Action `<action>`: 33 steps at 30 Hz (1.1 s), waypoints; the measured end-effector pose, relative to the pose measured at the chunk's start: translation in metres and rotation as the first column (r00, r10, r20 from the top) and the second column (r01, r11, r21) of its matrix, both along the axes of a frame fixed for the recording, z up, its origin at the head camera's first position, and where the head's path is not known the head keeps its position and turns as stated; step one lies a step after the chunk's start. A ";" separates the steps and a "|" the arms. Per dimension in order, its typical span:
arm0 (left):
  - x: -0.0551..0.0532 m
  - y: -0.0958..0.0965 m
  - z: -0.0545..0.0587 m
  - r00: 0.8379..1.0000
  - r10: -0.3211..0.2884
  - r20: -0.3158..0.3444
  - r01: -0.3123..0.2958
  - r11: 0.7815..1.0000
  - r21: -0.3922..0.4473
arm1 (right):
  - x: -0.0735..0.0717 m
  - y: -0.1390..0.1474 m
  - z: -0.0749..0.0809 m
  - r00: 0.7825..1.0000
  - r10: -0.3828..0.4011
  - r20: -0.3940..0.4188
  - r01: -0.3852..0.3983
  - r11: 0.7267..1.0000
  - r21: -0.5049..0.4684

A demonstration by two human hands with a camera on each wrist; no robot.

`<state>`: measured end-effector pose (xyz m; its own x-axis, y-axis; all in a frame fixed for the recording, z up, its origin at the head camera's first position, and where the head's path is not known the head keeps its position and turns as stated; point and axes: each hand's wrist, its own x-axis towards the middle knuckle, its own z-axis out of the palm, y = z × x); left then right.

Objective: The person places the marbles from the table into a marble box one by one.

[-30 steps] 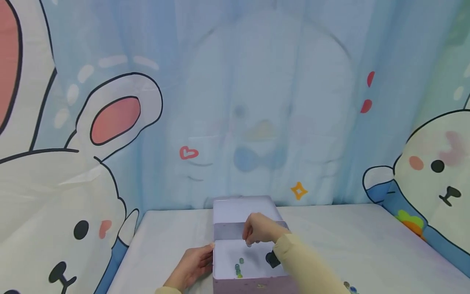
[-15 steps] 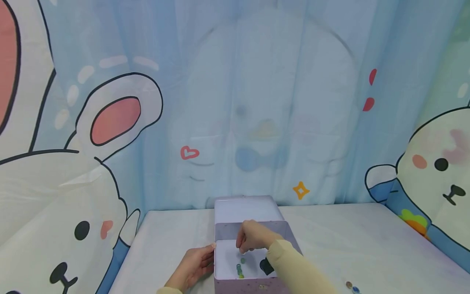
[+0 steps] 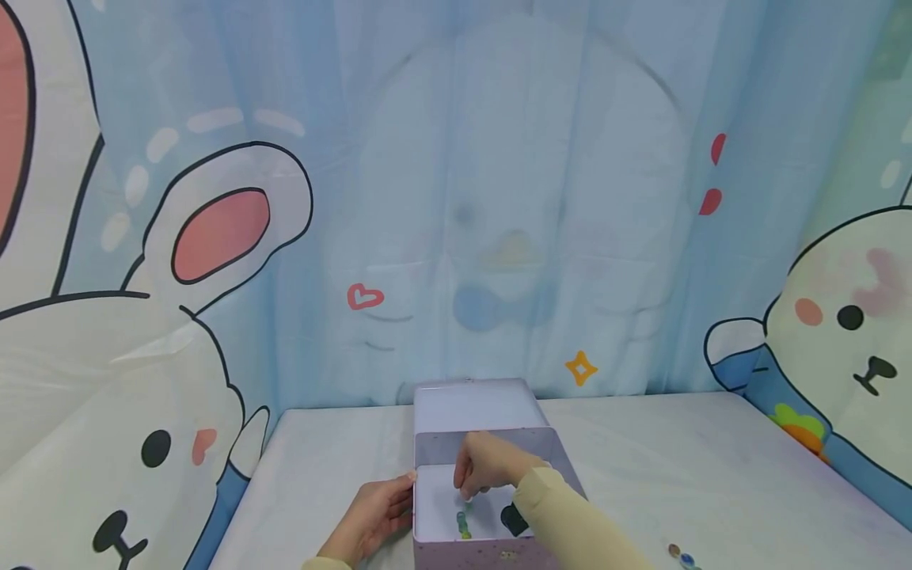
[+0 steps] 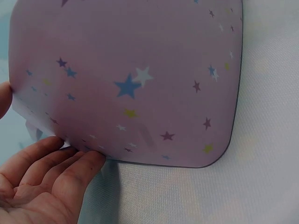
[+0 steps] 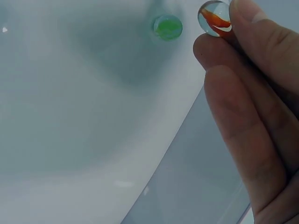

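The marble, clear with an orange swirl, is pinched between the thumb and forefinger of my right hand, right at the tips. It sits over the floor of the box, near the green marble but apart from it. Done, as I judge it: the green marble and a short row of marbles lie inside. Outstanding: the held marble is not yet released, and some loose marbles lie on the table to my right (full count not visible). My left hand rests against the box's left wall, fingers fairly straight, presumably steadying it. The lid is raised behind.
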<state>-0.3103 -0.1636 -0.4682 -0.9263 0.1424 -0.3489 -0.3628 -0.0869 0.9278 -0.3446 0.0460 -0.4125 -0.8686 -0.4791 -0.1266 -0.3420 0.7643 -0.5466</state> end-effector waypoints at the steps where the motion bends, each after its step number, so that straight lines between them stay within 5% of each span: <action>1: 0.000 0.001 0.000 1.000 -0.001 0.000 0.001 1.000 -0.001 | 0.000 0.000 0.000 1.000 -0.001 0.002 0.001 1.000 0.000; 18: -0.001 0.007 0.001 1.000 -0.025 0.004 0.025 1.000 0.009 | 0.002 0.027 0.009 0.999 -0.042 -0.010 0.041 0.998 -0.040; 27: 0.001 0.004 0.000 1.000 -0.024 0.020 0.023 1.000 0.016 | -0.001 0.086 0.040 0.991 -0.114 -0.077 0.107 0.990 -0.090; 33: 0.002 0.000 0.001 0.999 -0.023 0.026 0.023 1.000 0.004 | 0.004 0.142 0.064 0.972 -0.226 -0.063 0.221 0.972 -0.074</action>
<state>-0.3086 -0.1640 -0.4676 -0.9132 0.1647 -0.3727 -0.3892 -0.0821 0.9175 -0.3408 0.1876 -0.3487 -0.9602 -0.2770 -0.0359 -0.2060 0.7890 -0.5788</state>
